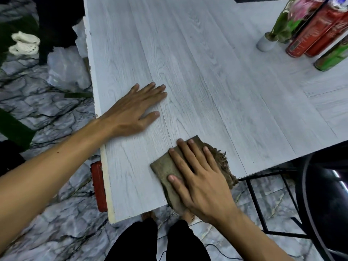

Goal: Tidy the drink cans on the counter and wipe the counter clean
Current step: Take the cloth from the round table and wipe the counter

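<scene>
Cloth [162, 168], brown and frayed on one side, lies at the near corner of the white wood counter [207, 72]. I see the right hand [199, 181] pressing flat on it with straight, spread fingers. Part of the cloth hangs over the near edge. A bit farther on, the left hand [131, 110] rests flat on the bare counter by its left edge, fingers straight, holding nothing. Both hands are well apart from the drinks. Far off at the right end I see two red cans [308, 37] standing side by side and touching. A green can [329, 60] stands just beside them, nearer the right edge. A small white pot [265, 45] with a green plant is to their left. Behind the plant stands a pink and green can [303, 12], its top cut off from my view.
</scene>
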